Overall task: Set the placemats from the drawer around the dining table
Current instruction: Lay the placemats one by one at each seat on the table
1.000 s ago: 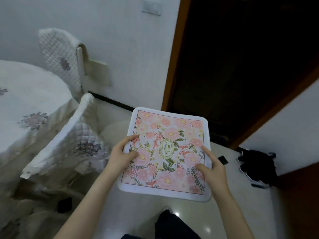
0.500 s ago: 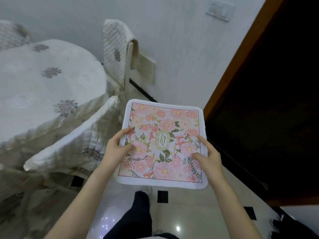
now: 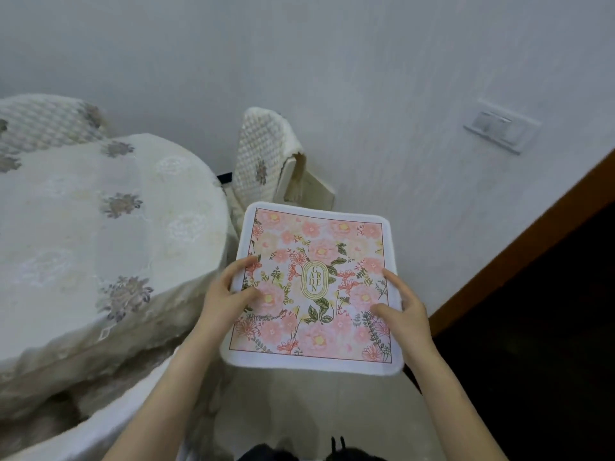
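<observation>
The placemat (image 3: pixel 312 287) is held flat and face-up in the air by its 2 side edges, the left hand (image 3: pixel 226 294) gripping it at 9 o'clock and the right hand (image 3: pixel 404 311) at 3 o'clock, thumbs laid on the print, presumably so that it can be lowered level onto the surface (image 3: pixel 83 234). It is carried just beside the cloth-covered surface at its 3 o'clock edge, not yet set down. "GARDEN" is read in an oval badge at the middle of the pink floral pattern.
</observation>
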`<state>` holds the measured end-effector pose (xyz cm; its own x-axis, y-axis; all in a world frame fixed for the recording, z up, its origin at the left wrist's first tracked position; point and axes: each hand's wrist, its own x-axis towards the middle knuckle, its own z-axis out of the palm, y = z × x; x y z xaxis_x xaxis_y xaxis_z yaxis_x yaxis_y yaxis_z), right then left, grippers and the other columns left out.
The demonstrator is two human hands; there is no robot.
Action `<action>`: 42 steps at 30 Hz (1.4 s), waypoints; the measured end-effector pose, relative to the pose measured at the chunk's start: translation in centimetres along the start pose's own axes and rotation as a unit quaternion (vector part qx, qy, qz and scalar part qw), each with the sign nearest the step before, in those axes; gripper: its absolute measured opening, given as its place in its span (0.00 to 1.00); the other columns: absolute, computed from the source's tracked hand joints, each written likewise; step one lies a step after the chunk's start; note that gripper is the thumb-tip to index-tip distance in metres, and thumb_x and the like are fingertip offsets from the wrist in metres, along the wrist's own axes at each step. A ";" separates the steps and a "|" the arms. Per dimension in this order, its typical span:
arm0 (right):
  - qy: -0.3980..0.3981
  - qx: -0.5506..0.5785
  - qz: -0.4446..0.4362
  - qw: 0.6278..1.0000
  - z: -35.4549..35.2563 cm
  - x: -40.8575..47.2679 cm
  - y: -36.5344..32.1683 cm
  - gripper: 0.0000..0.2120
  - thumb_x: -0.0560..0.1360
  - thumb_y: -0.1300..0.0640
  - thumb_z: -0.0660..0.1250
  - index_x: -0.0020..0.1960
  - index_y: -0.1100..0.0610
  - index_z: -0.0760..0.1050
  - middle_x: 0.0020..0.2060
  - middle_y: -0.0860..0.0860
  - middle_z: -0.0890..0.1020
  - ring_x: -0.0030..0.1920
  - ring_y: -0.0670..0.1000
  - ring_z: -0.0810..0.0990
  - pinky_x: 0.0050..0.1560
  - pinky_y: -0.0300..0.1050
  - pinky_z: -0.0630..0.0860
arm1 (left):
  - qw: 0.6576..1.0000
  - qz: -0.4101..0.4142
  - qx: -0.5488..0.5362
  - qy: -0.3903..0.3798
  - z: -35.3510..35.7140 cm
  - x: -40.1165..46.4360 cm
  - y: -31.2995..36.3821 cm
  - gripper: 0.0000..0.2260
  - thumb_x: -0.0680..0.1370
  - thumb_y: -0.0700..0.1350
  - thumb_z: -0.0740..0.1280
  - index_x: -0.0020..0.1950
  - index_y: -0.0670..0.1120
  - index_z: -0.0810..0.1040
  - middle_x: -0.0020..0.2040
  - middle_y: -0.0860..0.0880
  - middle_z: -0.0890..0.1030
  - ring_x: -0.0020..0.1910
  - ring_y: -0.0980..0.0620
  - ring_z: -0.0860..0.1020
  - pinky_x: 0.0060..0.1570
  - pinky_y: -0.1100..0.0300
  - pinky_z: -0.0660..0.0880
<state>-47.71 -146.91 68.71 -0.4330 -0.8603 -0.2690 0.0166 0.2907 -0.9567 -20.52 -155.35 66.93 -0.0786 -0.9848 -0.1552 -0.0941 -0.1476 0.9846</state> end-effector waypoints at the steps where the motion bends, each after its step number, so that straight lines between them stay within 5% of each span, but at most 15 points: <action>1: -0.008 -0.003 0.004 1.000 0.5 1.4 -0.4 0.30 0.72 0.72 0.68 0.66 0.46 0.72 0.53 0.52 0.81 0.47 0.52 0.84 0.35 0.45 0.82 | 1.000 0.000 0.001 0.006 -0.1 1.2 0.2 0.24 0.71 0.33 0.69 0.60 0.57 0.78 0.56 0.57 0.80 0.50 0.58 0.81 0.42 0.64 0.80; 7: -0.086 -0.025 0.024 0.996 4.2 10.8 -2.7 0.30 0.72 0.73 0.67 0.66 0.45 0.71 0.50 0.52 0.82 0.40 0.50 0.85 0.33 0.44 0.81 | 0.997 -0.017 -0.006 0.072 -0.7 7.4 -0.4 0.25 0.71 0.31 0.68 0.60 0.56 0.78 0.57 0.60 0.79 0.52 0.63 0.79 0.41 0.67 0.78; 14: -0.202 -0.067 0.023 0.977 9.4 24.7 -5.2 0.31 0.71 0.74 0.66 0.65 0.45 0.72 0.52 0.55 0.82 0.41 0.53 0.85 0.33 0.46 0.82 | 0.979 -0.045 -0.007 0.201 -0.1 15.2 -1.1 0.25 0.71 0.34 0.70 0.59 0.60 0.78 0.57 0.63 0.78 0.59 0.53 0.78 0.56 0.48 0.78; 17: -0.261 -0.081 0.019 0.962 11.7 30.8 -7.2 0.31 0.71 0.75 0.66 0.66 0.48 0.73 0.51 0.53 0.82 0.41 0.50 0.85 0.34 0.45 0.82 | 0.964 -0.042 -0.001 0.262 0.9 18.7 -0.3 0.24 0.71 0.33 0.70 0.59 0.59 0.79 0.57 0.63 0.79 0.60 0.56 0.76 0.56 0.53 0.77; 20: -0.296 -0.106 0.012 0.949 13.6 35.7 -9.5 0.31 0.71 0.75 0.66 0.67 0.49 0.72 0.51 0.51 0.81 0.39 0.47 0.85 0.35 0.45 0.82 | 0.951 -0.043 0.006 0.305 2.1 21.6 1.1 0.24 0.71 0.32 0.70 0.59 0.57 0.78 0.56 0.65 0.77 0.60 0.58 0.75 0.44 0.65 0.78; 23: -0.343 -0.123 0.002 0.931 15.5 39.9 -11.5 0.31 0.71 0.75 0.66 0.67 0.49 0.72 0.50 0.48 0.80 0.38 0.44 0.84 0.35 0.44 0.82 | 0.937 -0.057 -0.006 0.345 3.0 24.2 1.4 0.25 0.71 0.33 0.70 0.58 0.60 0.77 0.56 0.66 0.77 0.59 0.58 0.76 0.44 0.62 0.80; 26: -0.380 -0.150 0.002 0.913 17.8 42.9 -12.0 0.31 0.71 0.74 0.66 0.68 0.49 0.72 0.50 0.47 0.81 0.39 0.51 0.84 0.44 0.58 0.81 | 0.922 -0.080 -0.002 0.378 2.9 25.6 0.8 0.26 0.70 0.34 0.71 0.58 0.62 0.77 0.55 0.69 0.78 0.58 0.55 0.77 0.50 0.51 0.80; 29: -0.404 -0.161 0.002 0.900 20.6 45.0 -12.0 0.31 0.71 0.73 0.67 0.67 0.47 0.73 0.49 0.47 0.82 0.46 0.67 0.80 0.46 0.69 0.76 | 0.908 -0.088 0.000 0.409 2.2 27.2 0.6 0.26 0.70 0.32 0.70 0.59 0.59 0.77 0.55 0.67 0.78 0.59 0.58 0.76 0.48 0.58 0.80; 32: -0.418 -0.163 0.015 0.894 23.7 47.0 -12.1 0.31 0.71 0.74 0.66 0.66 0.47 0.73 0.50 0.48 0.82 0.40 0.56 0.83 0.47 0.65 0.78 | 0.899 -0.094 -0.004 0.427 0.9 29.4 0.6 0.25 0.71 0.31 0.69 0.60 0.57 0.77 0.56 0.66 0.77 0.58 0.60 0.75 0.39 0.67 0.78; 36: -0.431 -0.177 0.018 0.885 28.3 49.7 -12.5 0.31 0.70 0.74 0.66 0.67 0.48 0.73 0.48 0.48 0.82 0.42 0.64 0.82 0.47 0.67 0.77 | 0.892 -0.109 -0.011 0.438 -1.8 32.7 -0.4 0.26 0.70 0.31 0.69 0.62 0.55 0.77 0.58 0.63 0.78 0.59 0.55 0.76 0.47 0.57 0.79; 39: -0.445 -0.186 0.011 0.876 32.1 51.5 -13.1 0.30 0.71 0.74 0.66 0.67 0.49 0.73 0.48 0.48 0.81 0.40 0.60 0.82 0.48 0.65 0.78 | 0.882 -0.114 -0.011 0.456 -4.1 35.2 -0.7 0.26 0.70 0.31 0.69 0.62 0.56 0.77 0.59 0.60 0.78 0.61 0.54 0.75 0.55 0.49 0.78; 42: -0.460 -0.186 0.016 0.868 35.8 53.1 -14.1 0.30 0.71 0.74 0.66 0.66 0.49 0.73 0.48 0.50 0.82 0.41 0.58 0.82 0.47 0.65 0.79 | 0.874 -0.120 -0.018 0.470 -6.3 37.5 -0.3 0.26 0.70 0.31 0.69 0.62 0.54 0.77 0.58 0.59 0.77 0.60 0.53 0.75 0.55 0.52 0.77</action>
<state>-38.64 -211.69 63.87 0.4677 -0.7699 -0.4342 -0.3504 0.2895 -0.8908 -17.16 -192.77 61.29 0.7909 -0.5634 -0.2390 0.0371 -0.3456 0.9376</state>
